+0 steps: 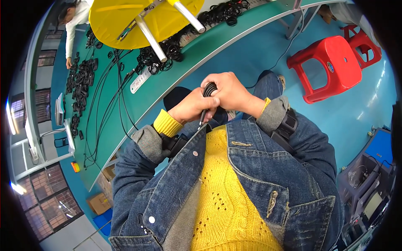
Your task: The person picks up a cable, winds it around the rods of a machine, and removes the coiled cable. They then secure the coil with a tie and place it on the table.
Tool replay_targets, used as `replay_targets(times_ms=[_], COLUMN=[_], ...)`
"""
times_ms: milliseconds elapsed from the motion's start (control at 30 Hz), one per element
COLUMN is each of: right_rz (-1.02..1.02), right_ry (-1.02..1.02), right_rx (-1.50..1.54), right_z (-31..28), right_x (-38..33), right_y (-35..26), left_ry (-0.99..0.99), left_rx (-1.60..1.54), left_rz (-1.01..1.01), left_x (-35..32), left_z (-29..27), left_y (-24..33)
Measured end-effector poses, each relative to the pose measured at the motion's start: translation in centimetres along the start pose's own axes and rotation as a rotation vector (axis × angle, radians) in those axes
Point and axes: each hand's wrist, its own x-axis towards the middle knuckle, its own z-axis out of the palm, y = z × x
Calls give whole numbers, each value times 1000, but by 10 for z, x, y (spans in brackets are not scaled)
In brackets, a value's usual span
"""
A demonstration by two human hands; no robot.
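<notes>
And here we go, just off the near edge of the long green counter (pixel 157 83): L hand (pixel 193 108) and R hand (pixel 233 92) come together on a tight coil of thin black cable (pixel 210 88). R grip wraps the top, L grip pinches low, thumb across; neither is wide. A black cable end w/ silver tip (pixel 201 123) pokes out below the L hand.

Step looks like gathering or securing the coil; prob. R fingers must pin the loops while L handles the tail. Risk: ease off & it springs loose.

Around the counter: on its near side, a heap of black cable coils (pixel 169 50) under a yellow round disc w/ silver metal tubes (pixel 113 21); loose long black cables (pixel 101 104) trail across its L part, poss. snag. Far side, a co-worker's hand (pixel 69 62) by black cable bundles (pixel 83 77). Off its R, a red plastic stool (pixel 341 62), well clear of the hands.
</notes>
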Motion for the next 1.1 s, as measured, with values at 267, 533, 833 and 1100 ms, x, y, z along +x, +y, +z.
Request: replay_targets(times_ms=[267,533,833,1100], right_rz=[-52,328,-107,-148], right_ry=[-183,-84,-276,-115], right_rx=[-505,267,-653,-644], right_z=[3,24,11,21], right_x=[-3,-5,1,-3], right_y=[-6,3,-3,-7], left_ry=[-190,-126,-29,-10], left_rx=[-251,-126,-145,207], left_rz=[-257,-59,-189,-231], left_x=[-6,-15,-8,-20], left_z=[-11,-15,-5,-23], left_y=[-4,-12,-10,-2])
